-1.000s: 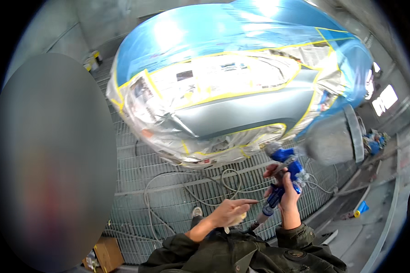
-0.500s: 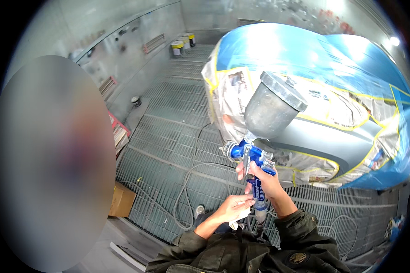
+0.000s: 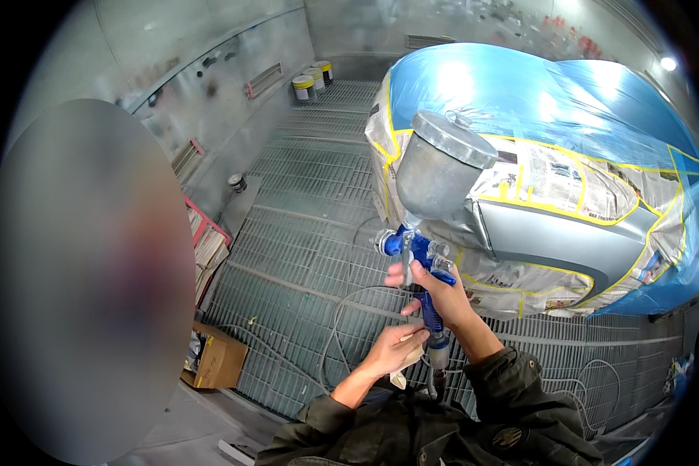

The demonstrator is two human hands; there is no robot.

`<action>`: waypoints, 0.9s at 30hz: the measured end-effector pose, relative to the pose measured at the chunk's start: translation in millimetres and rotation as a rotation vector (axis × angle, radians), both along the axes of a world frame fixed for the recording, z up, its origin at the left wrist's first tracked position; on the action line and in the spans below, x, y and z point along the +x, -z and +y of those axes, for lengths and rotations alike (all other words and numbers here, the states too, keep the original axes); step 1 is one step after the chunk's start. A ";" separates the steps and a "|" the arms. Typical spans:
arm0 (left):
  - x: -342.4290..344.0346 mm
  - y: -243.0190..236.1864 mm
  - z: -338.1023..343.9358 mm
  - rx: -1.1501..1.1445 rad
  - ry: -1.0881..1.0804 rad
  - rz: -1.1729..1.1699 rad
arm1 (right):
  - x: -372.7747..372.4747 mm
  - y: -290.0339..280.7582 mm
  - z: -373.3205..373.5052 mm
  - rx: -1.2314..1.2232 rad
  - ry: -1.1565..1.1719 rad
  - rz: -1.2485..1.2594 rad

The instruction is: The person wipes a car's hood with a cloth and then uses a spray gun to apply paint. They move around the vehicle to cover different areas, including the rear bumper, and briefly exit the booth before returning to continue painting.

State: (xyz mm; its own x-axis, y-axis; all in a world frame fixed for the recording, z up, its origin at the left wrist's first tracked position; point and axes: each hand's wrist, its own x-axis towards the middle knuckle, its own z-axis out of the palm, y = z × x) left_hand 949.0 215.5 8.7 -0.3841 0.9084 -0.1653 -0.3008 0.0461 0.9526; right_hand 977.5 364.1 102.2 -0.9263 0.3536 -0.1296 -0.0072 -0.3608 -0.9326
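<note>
My right hand (image 3: 449, 301) is closed around the handle of a blue paint spray gun (image 3: 418, 247), with some fingers stretched out past its front. A grey metal cup (image 3: 441, 172) with a lid sits on top of the gun and leans a little. My left hand (image 3: 394, 348) is closed on a pale cloth (image 3: 408, 362), its fingertips at the lower end of the handle. A hose fitting (image 3: 438, 356) hangs below the handle. Beyond the gun stands a car part-covered in blue film (image 3: 512, 85), newspaper and yellow tape, leaving a grey panel (image 3: 555, 237) bare.
An air hose (image 3: 325, 342) loops over the grated floor (image 3: 303, 225). Several yellow-banded paint cans (image 3: 304, 88) stand by the far wall, and a small can (image 3: 237, 183) stands nearer. At left are a cardboard box (image 3: 224, 362) and a red-edged rack (image 3: 210, 247). A blurred patch hides the far left.
The spray gun and its cup have shifted left in view, with both hands still on the same things. The view has turned slightly, so the car and box sit farther right.
</note>
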 end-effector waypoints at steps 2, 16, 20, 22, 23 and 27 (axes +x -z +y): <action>-10.1 -1.8 -4.1 0.052 -0.020 0.010 | -14.5 1.5 -6.6 0.014 0.011 -0.010; -48.6 77.6 -52.4 -0.089 0.604 0.329 | -43.6 -6.1 -24.6 0.004 0.094 -0.102; -35.3 65.9 -29.1 -0.036 0.561 0.299 | -16.9 -11.8 -14.3 0.003 0.086 -0.015; -32.7 34.5 -9.2 -0.001 0.501 0.035 | 4.3 -19.7 -9.3 0.029 0.078 -0.004; -25.8 30.1 -0.3 0.176 0.425 0.124 | 8.4 -22.3 -11.7 0.052 0.096 0.009; 0.1 -2.2 14.2 0.214 0.414 -0.012 | 22.8 -23.4 -17.3 0.146 0.157 0.051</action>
